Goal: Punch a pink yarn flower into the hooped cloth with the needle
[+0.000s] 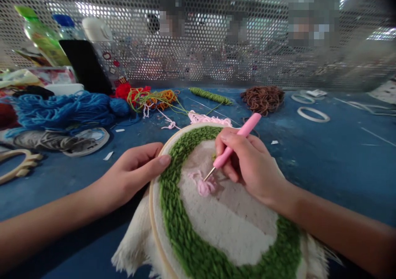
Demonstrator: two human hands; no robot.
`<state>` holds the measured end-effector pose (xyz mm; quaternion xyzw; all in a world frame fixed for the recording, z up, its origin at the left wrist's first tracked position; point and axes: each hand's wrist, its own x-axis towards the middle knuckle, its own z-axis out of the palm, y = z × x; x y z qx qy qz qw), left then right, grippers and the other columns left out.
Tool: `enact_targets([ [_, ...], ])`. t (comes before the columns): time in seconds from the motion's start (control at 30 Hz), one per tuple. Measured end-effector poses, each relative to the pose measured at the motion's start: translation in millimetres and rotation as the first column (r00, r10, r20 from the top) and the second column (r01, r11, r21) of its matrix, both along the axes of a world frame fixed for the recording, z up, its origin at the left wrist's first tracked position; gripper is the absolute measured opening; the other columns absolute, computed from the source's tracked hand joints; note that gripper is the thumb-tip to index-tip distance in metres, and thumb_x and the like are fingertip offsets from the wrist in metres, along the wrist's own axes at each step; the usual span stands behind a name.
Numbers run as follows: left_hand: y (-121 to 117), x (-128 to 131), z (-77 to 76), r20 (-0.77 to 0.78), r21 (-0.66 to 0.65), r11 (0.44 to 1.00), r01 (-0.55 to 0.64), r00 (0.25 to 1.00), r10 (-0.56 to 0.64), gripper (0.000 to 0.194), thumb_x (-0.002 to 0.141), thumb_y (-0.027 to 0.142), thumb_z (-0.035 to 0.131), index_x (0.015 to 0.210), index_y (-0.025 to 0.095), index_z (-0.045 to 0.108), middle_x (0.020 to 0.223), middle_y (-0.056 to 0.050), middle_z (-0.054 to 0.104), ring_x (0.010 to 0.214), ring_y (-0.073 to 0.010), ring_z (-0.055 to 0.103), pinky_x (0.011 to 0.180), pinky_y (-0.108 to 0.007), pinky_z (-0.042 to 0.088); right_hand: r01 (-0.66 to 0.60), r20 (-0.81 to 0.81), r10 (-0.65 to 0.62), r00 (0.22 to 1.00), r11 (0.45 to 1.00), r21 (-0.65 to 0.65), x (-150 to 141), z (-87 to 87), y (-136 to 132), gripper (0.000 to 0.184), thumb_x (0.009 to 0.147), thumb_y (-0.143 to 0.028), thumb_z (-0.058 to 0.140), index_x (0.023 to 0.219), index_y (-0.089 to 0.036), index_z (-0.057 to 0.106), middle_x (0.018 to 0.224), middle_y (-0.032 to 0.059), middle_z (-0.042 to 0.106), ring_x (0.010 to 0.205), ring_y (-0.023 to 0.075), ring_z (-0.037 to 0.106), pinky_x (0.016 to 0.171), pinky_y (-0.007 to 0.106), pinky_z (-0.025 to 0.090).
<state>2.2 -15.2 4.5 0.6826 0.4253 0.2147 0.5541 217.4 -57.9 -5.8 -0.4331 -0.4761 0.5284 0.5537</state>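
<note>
Left hand (pixel 130 176) grips one hoop (pixel 151 204), right hand (pixel 250 167) one punch needle (pixel 230 146)

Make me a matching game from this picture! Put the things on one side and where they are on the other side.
Things:
1. Pink needle
2. Wooden hoop
3. Blue yarn
4. Brown yarn

Places:
A. In a heap at the back, on the right
B. Held by the left hand
C. In a heap on the left
D. Held by the right hand

Right pairs: 1-D, 2-B, 3-C, 4-A
</note>
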Motion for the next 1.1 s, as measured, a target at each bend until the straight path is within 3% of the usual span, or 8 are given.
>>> enact_targets([
  [0.27,-0.4,-0.7,-0.9,0.032,-0.103,0.994,-0.023,0.999,0.026,0.032,0.077,0.049,0.061,0.071,0.020,0.049,0.065,0.000,0.059,0.058,-0.0174,0.057,0.048,-0.024,0.046,0.069,-0.001,-0.070,0.998,0.997,-0.034,2.0,-2.1,4.1,0.033,0.090,-0.030,0.045,0.060,-0.019,0.052,0.033,-0.0069,0.040,0.032,0.0063,0.031,0.035,0.020,0.022],
  [0.43,-0.5,-0.6,-1.1,0.032,-0.097,0.995,-0.029,0.999,0.032,0.032,0.076,0.048,0.061,0.068,0.020,0.047,0.063,0.000,0.057,0.056,-0.0164,0.056,0.048,-0.024,0.045,0.047,0.093,-0.049,0.994,0.998,0.029,0.4,-2.4,0.8,0.031,0.093,-0.031,0.045,0.065,-0.019,0.053,0.040,-0.0066,0.045,0.034,0.0056,0.036,0.035,0.018,0.023],
  [0.6,-0.6,-1.5,-2.1,0.031,-0.098,0.995,-0.026,0.999,0.029,0.033,0.076,0.049,0.062,0.071,0.019,0.049,0.063,0.001,0.055,0.056,-0.0146,0.052,0.047,-0.022,0.043,-0.117,0.276,0.085,0.958,0.988,0.103,-0.6,-2.2,-5.2,0.029,0.095,-0.036,0.048,0.072,-0.019,0.056,0.046,-0.0068,0.046,0.040,0.0059,0.037,0.038,0.018,0.028],
  [0.7,-0.9,-1.4,-1.9,0.025,-0.092,0.996,-0.018,0.999,0.021,0.035,0.077,0.051,0.061,0.071,0.019,0.049,0.064,0.001,0.055,0.057,-0.0145,0.051,0.047,-0.021,0.043,-0.309,0.450,0.232,0.863,0.945,0.104,-1.5,-1.5,-7.9,0.020,0.093,-0.028,0.054,0.076,-0.018,0.059,0.063,-0.0028,0.058,0.053,0.0070,0.047,0.048,0.019,0.036],
  [0.77,-0.7,-1.2,-1.5,0.025,-0.083,0.996,-0.017,0.999,0.019,0.034,0.076,0.050,0.061,0.069,0.019,0.049,0.063,0.001,0.054,0.056,-0.0140,0.050,0.046,-0.021,0.042,-0.356,0.434,0.287,0.854,0.930,0.086,-1.9,-1.6,-8.2,0.017,0.092,-0.026,0.054,0.078,-0.018,0.059,0.066,-0.0028,0.060,0.054,0.0068,0.047,0.048,0.018,0.036],
  [0.9,1.0,-1.3,-1.1,0.027,-0.067,0.998,-0.009,1.000,0.011,0.031,0.075,0.047,0.062,0.069,0.020,0.048,0.058,0.002,0.051,0.055,-0.0161,0.053,0.047,-0.023,0.045,-0.144,0.171,0.138,0.976,0.989,0.027,-0.9,-2.1,-4.0,0.031,0.095,-0.034,0.046,0.070,-0.018,0.055,0.045,-0.0064,0.047,0.039,0.0056,0.037,0.037,0.017,0.027],
  [1.0,1.9,-1.6,-1.4,0.021,-0.056,0.998,-0.002,1.000,0.003,0.032,0.077,0.050,0.061,0.072,0.021,0.050,0.057,0.002,0.051,0.057,-0.0186,0.057,0.049,-0.025,0.048,0.021,0.099,-0.022,0.995,1.000,0.012,0.5,-1.4,1.4,0.034,0.093,-0.034,0.045,0.065,-0.018,0.054,0.039,-0.0056,0.046,0.035,0.0061,0.036,0.034,0.017,0.024],
  [1.1,1.6,-1.6,-2.2,0.022,-0.055,0.998,-0.004,1.000,0.006,0.032,0.077,0.051,0.060,0.075,0.020,0.052,0.059,0.001,0.054,0.057,-0.0186,0.057,0.048,-0.025,0.048,0.096,0.057,-0.096,0.994,0.995,-0.001,1.6,-1.0,5.8,0.034,0.092,-0.033,0.046,0.062,-0.018,0.052,0.036,-0.0059,0.044,0.033,0.0061,0.034,0.034,0.017,0.024],
])
